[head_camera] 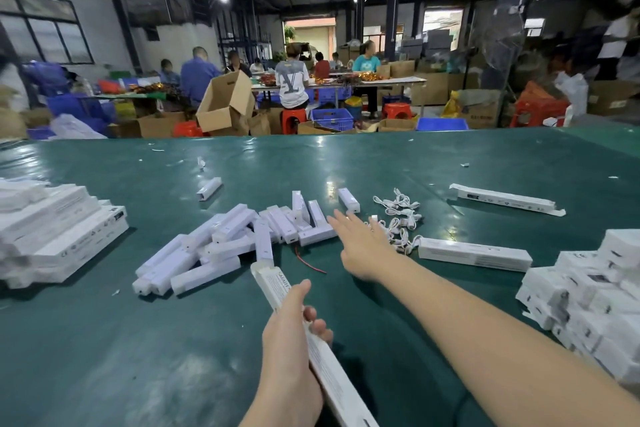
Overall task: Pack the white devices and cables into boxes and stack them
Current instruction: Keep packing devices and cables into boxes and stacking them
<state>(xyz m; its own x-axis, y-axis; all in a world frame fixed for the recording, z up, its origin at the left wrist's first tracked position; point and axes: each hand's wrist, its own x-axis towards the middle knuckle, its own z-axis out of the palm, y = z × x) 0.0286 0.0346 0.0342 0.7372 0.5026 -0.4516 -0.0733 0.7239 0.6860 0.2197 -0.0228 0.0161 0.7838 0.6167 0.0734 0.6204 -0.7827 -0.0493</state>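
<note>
One long white box (pixel 311 340), its far flap open, sits in the grip of the left hand (pixel 289 333) near the table's front edge, while the right hand (pixel 360 246) stretches out with fingers straight and spread, holding nothing, over the heap of white devices (pixel 228 239) and, it seems, toward the tangle of cables (pixel 398 218) just beside them. The step looks like filling the held box, so the next move calls for pinching one cable or device free and sliding it into the open end.

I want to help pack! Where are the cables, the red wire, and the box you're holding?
cables (pixel 398 218), head view, middle of the white tangle.
red wire (pixel 309 262), head view, its middle stretch on the table.
held box (pixel 273 279), head view, top face above the left hand.
</note>
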